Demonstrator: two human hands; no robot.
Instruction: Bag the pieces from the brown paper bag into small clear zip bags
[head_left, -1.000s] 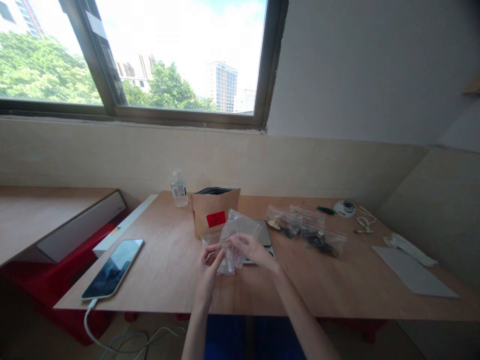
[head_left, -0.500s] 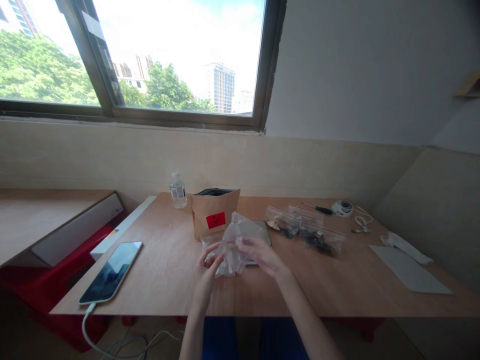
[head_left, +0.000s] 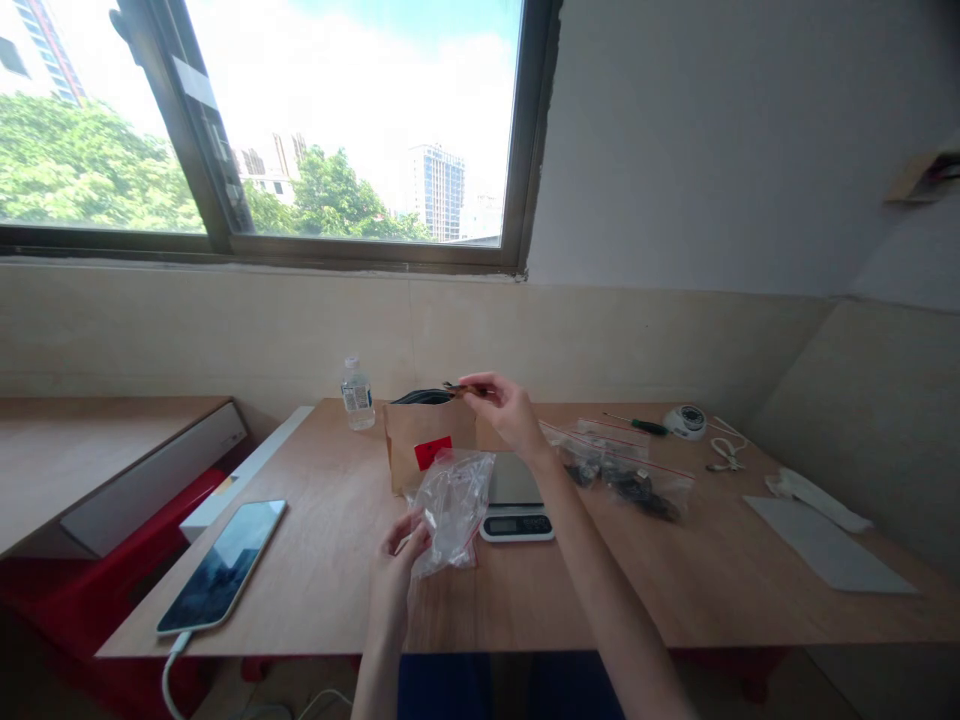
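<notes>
My left hand (head_left: 401,545) is closed on the edge of a clear plastic zip bag (head_left: 454,505), which looks crumpled and has a red strip. Pinched in the fingers of my right hand (head_left: 502,405) is a small dark brown piece (head_left: 472,390), too small to name its kind. That hand is raised over the right side of the mouth of a brown paper pouch (head_left: 405,440). The pouch stands upright and open, with a red label (head_left: 433,452) on its front. Right of the plastic bag lies a digital kitchen scale (head_left: 517,525), partly behind my right forearm.
Several zip bags with dark contents (head_left: 637,490) lie to the right. Behind them are a screwdriver (head_left: 649,427) and a white dome camera (head_left: 685,422). A water bottle (head_left: 358,395) stands at the back, a charging phone (head_left: 225,565) lies left, and a white sheet (head_left: 829,545) lies right.
My right hand has left the plastic bag and risen to the pouch's mouth, holding the small dark piece. My left hand still grips the bag, and the scale's display is now exposed.
</notes>
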